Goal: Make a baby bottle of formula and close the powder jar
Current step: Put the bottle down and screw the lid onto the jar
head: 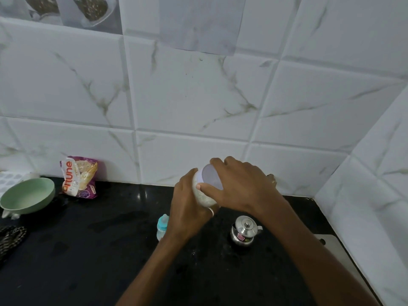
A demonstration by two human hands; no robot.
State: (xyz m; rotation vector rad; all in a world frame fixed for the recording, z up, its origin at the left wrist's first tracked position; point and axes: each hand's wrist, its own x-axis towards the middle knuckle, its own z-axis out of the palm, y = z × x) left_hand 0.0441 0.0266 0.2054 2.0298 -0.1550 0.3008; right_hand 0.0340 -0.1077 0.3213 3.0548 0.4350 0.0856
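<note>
I hold the powder jar (204, 196) tilted above the black counter, near the back wall. It is a clear jar with pale powder inside. My left hand (191, 208) wraps its body from below. My right hand (240, 186) grips the pale lilac lid (210, 176) on the jar's mouth, fingers around its rim. Just below my left wrist the baby bottle (162, 226) stands upright on the counter, with a blue collar and a teat; my forearm hides part of it.
A small lidded steel pot (244, 231) stands on the counter under my right forearm. At the left are a green bowl (27, 196) and a purple food packet (79, 176) against the tiled wall. A dark patterned cloth (11, 238) lies at the left edge.
</note>
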